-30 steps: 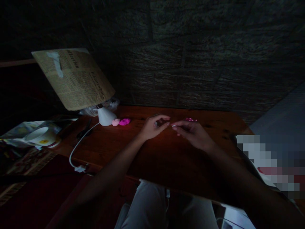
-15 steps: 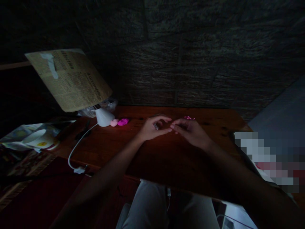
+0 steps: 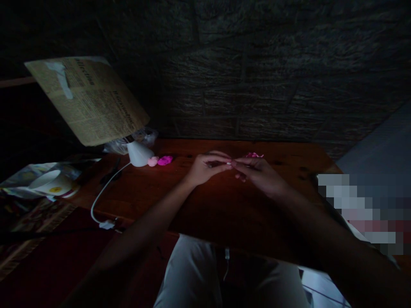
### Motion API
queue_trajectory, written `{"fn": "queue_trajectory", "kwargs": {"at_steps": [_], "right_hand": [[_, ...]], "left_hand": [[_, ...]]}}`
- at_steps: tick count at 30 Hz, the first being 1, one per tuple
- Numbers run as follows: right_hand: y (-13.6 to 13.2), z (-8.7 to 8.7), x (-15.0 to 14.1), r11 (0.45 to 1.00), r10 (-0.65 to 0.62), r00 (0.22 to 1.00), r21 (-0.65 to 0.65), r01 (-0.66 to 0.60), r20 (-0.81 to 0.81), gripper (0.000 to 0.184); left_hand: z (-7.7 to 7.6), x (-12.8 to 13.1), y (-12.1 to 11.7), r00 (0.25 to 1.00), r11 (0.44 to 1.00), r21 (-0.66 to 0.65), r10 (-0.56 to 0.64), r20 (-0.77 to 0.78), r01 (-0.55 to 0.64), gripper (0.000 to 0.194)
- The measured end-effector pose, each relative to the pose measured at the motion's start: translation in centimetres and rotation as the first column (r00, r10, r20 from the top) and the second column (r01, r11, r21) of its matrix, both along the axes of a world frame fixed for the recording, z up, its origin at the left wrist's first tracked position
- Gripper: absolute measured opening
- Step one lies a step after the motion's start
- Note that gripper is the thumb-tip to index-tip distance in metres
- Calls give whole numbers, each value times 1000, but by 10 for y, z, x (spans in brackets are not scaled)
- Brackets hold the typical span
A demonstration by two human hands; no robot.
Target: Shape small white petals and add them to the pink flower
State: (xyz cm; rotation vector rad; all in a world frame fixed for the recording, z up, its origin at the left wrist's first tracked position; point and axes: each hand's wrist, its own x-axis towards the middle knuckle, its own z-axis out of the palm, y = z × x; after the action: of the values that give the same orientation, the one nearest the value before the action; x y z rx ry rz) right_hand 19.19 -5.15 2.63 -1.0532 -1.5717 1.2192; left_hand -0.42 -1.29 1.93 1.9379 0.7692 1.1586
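Over the middle of the table, my left hand [image 3: 204,167] and my right hand [image 3: 259,173] meet at the fingertips. A tiny whitish piece [image 3: 228,163] shows between them, too small and dim to name. Both thumbs and forefingers are pinched together on it. Just behind my right hand lies a crinkled pink scrap [image 3: 254,155], partly covered by that hand. Off to the left, a pale pink lump [image 3: 153,161] touches a bright magenta lump [image 3: 165,160], both resting on the table.
A lamp with a newsprint shade [image 3: 93,100] and white base [image 3: 139,155] stands at the back left, its white cable [image 3: 96,199] hanging over the front edge. Left of it is a white cup [image 3: 53,183]. The wooden table [image 3: 205,214] meets a dark stone-patterned wall [image 3: 218,77].
The whitish piece was in my right fingers while my left hand was parted. My left finger and thumb have closed, and the hands now touch. The view has shifted slightly.
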Motion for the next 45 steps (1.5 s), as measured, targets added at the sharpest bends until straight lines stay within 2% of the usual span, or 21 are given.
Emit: {"fn": "queue_trajectory", "kwargs": {"at_steps": [5, 10, 17, 29, 33, 38, 41, 45], "right_hand": [[-2, 1, -2, 999, 19, 999, -26, -21, -50, 29], [-1, -2, -6, 997, 14, 996, -70, -20, -86, 20], [0, -4, -9, 981, -44, 974, -196, -1, -222, 21], [-1, -10, -16, 997, 36, 968, -57, -52, -248, 26], [0, -12, -18, 998, 7, 984, 69, 5, -180, 32], [-2, -17, -24, 971, -130, 976, 179, 161, -173, 44], [-5, -19, -29, 958, -193, 961, 174, 229, -198, 48], [-12, -24, -33, 953, -253, 937, 104, 284, -243, 58]], "left_hand": [[-1, -2, -2, 998, 995, 88, 46, -34, -43, 10], [-4, -1, -2, 994, 996, 40, 83, -65, -80, 17], [-7, 4, -6, 994, 996, 44, 75, -75, -71, 26], [-11, 7, -6, 991, 987, 100, 129, -42, -125, 23], [-12, 5, -4, 986, 983, 82, 163, 25, -165, 17], [-17, 2, 1, 981, 987, 37, 151, 120, -156, 9], [-17, 5, -1, 983, 993, 17, 117, 143, -120, 5], [-18, 9, -13, 979, 996, -14, 88, 184, -87, 21]]}}
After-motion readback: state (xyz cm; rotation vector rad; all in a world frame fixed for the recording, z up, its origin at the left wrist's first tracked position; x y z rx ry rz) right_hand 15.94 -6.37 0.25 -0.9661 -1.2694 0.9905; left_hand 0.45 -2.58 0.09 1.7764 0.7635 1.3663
